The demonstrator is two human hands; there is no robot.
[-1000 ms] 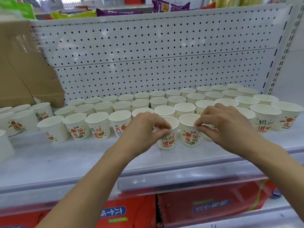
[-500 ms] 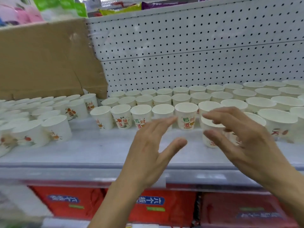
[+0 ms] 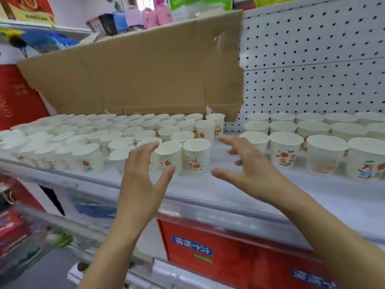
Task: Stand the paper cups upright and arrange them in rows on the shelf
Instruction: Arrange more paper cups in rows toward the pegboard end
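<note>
Left hand (image 3: 143, 180): open, fingers straight and spread, thumb held wide, holding nothing; raised above the front edge of the shelf (image 3: 193, 190), palm turned inward.
Right hand (image 3: 250, 170): open, fingers loosely bent and spread, thumb pointing inward, holding nothing; raised above the front strip of the shelf.
Front cup (image 3: 169, 156): upright, just behind the left fingertips; whether they touch it cannot be told.
Corner cup (image 3: 196, 157): upright, orange print facing forward, just beside the front cup and seen in the gap between the two hands, at the right end of its front row.
Left block of paper cups (image 3: 104, 138): many upright cups in close rows, running from mid-shelf toward the left end; blurred at the far left.
Right block of paper cups (image 3: 312, 140): upright cups in rows, running toward the right end; a gap separates it from the left block.
Shelf: white, with a clear rail along its front edge.
Cardboard sheet (image 3: 145, 76): stands at the back edge, behind the left block.
Pegboard (image 3: 312, 59): white and perforated, behind the right block.
Red boxes (image 3: 229, 255): on the level below, bearing blue labels.
</note>
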